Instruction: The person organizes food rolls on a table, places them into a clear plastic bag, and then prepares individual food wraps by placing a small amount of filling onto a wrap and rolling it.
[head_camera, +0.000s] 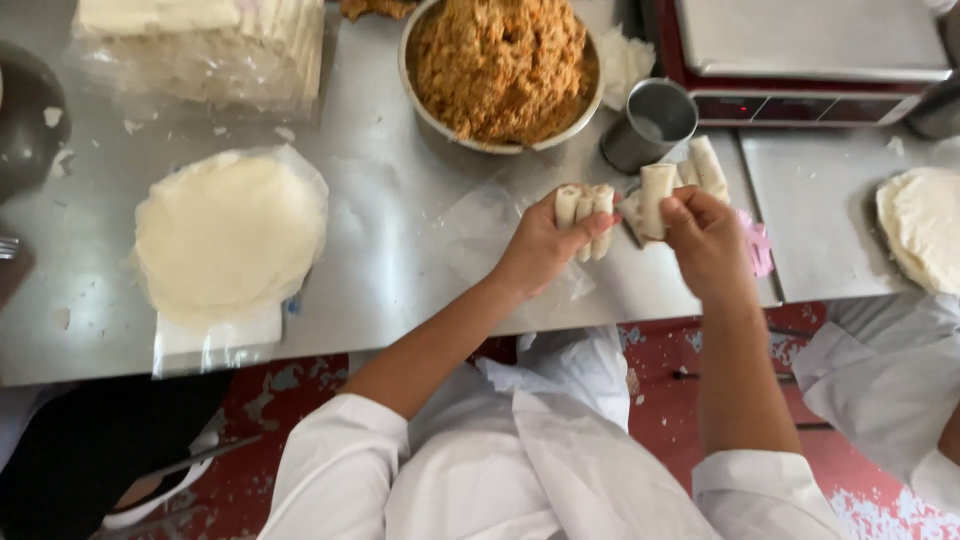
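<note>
- The left hand (545, 245) is curled around two pale rolled wraps (585, 207), thumb across them, holding them just above the steel bench (400, 250).
- The right hand (705, 240) pinches a single roll (655, 200) at its near end; the two hands sit close together, not touching.
- Just beyond the right hand, more finished rolls (705, 165) lie on the bench.
- Well to the left of the left hand lies a round stack of thin wrappers (230, 235).
- Past both hands stand a metal cup (650, 125) and a wide bowl of orange-brown filling (500, 65).
- Farther right of the right hand, another wrapper stack (925, 225) and a scale (810, 50).
</note>
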